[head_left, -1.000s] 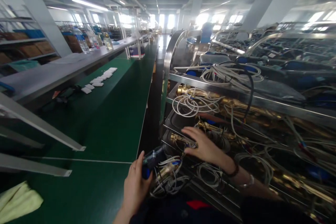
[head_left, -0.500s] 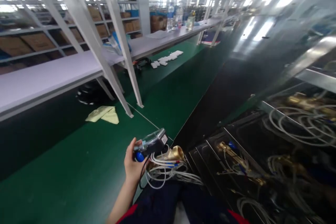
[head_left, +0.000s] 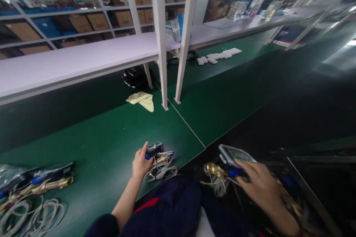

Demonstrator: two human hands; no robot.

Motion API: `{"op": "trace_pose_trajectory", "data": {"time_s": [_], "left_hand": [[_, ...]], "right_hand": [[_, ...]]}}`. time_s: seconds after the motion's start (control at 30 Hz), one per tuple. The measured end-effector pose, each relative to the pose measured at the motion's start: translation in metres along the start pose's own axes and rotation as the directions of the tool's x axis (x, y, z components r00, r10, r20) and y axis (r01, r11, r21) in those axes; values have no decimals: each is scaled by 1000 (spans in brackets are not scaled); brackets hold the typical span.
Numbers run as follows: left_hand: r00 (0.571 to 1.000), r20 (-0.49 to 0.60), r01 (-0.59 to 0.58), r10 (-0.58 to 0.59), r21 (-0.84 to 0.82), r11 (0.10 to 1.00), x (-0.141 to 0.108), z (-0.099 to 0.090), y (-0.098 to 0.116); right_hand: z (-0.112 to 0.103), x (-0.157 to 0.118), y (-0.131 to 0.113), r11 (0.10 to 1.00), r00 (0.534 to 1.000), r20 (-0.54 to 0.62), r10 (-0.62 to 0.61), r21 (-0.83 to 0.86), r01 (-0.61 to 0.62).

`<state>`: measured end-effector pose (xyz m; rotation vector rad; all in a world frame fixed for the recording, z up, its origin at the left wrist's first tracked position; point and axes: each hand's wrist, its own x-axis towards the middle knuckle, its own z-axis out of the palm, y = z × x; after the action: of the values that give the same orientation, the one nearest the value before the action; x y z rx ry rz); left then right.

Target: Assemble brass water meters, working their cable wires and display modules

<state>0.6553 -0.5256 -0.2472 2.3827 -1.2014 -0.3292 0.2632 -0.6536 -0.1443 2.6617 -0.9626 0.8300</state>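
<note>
My left hand (head_left: pixel 141 163) is closed on a dark meter unit (head_left: pixel 154 149) with a clear cover and a blue knob, at the near edge of the green surface. White cables (head_left: pixel 164 168) hang in coils beside it. On the right, my right hand (head_left: pixel 257 181) grips a second meter unit (head_left: pixel 236 154) with a clear lid and a blue part. A brass fitting (head_left: pixel 214 169) and pale cable are attached at its left side. The right hand is blurred, and some of its fingers are hidden behind the unit.
More brass assemblies with coiled cables (head_left: pixel 46 211) lie at the left on the green bench (head_left: pixel 97 148). A yellow cloth (head_left: pixel 141 99) is near the white shelf legs (head_left: pixel 164 81). White pieces (head_left: pixel 222 55) lie under the raised shelf (head_left: pixel 111 52). Dark trays are at the right.
The view has turned left, bringing the assemblies at the left into sight. My right hand has appeared with a second meter unit in it. My left hand still holds its unit.
</note>
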Motion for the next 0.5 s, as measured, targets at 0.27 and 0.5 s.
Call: {"op": "trace_pose_trajectory", "data": {"time_s": [0.27,0.5], "left_hand": [[952,102,297,-289,-64,953,-35,9,-59],[884,76,466,-461,-205,860,-57,22,-63]], "right_hand": [[178,65,-70,902,927,198,-319,362,234],[274,84,-79,808,900,215,-379,551,209]]}}
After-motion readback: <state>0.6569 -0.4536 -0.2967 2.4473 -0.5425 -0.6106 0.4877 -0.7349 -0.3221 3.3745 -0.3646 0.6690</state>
